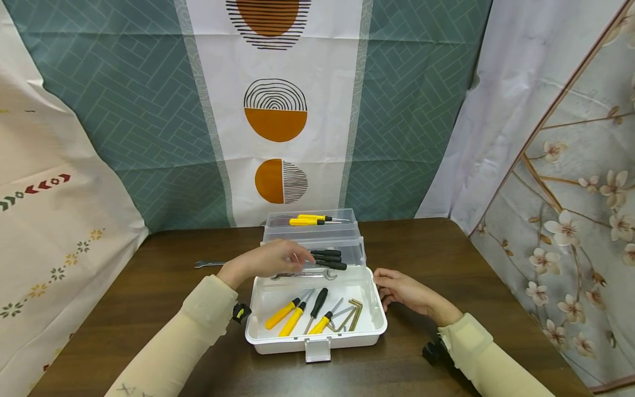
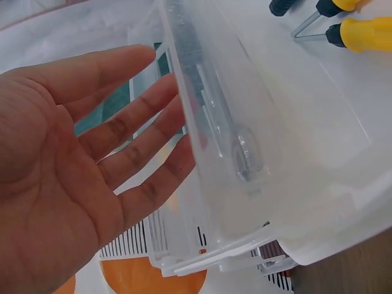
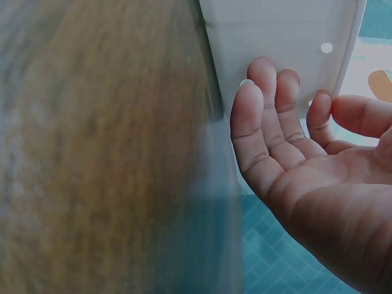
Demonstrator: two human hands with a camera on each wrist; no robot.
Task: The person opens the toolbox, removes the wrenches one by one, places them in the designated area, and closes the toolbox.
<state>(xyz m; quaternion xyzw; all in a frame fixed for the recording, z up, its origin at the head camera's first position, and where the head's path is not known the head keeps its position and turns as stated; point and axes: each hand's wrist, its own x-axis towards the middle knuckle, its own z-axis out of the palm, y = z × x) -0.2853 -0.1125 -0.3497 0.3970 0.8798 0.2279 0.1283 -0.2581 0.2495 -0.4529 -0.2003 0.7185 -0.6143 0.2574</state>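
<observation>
A white toolbox (image 1: 317, 346) stands open on the table, its clear trays (image 1: 312, 231) folded out behind it. My left hand (image 1: 273, 258) is over the lower tray, beside black-handled screwdrivers (image 1: 333, 265) and above a wrench (image 1: 305, 274); in the left wrist view that hand (image 2: 116, 147) has its fingers spread, holding nothing, by the clear tray's edge. At the box's right side is my right hand (image 1: 407, 292), fingertips at the outer wall; the right wrist view shows this hand (image 3: 306, 159) with loosely bent fingers near the white wall (image 3: 275, 30).
Inside the box lie yellow-handled screwdrivers (image 1: 292, 321), a black one (image 1: 320, 300) and brass hex keys (image 1: 356, 315). Two yellow screwdrivers (image 1: 306, 221) rest on the upper tray. Another wrench (image 1: 209, 264) lies on the table (image 1: 168, 309) at left. Curtains (image 1: 416, 110) hang behind.
</observation>
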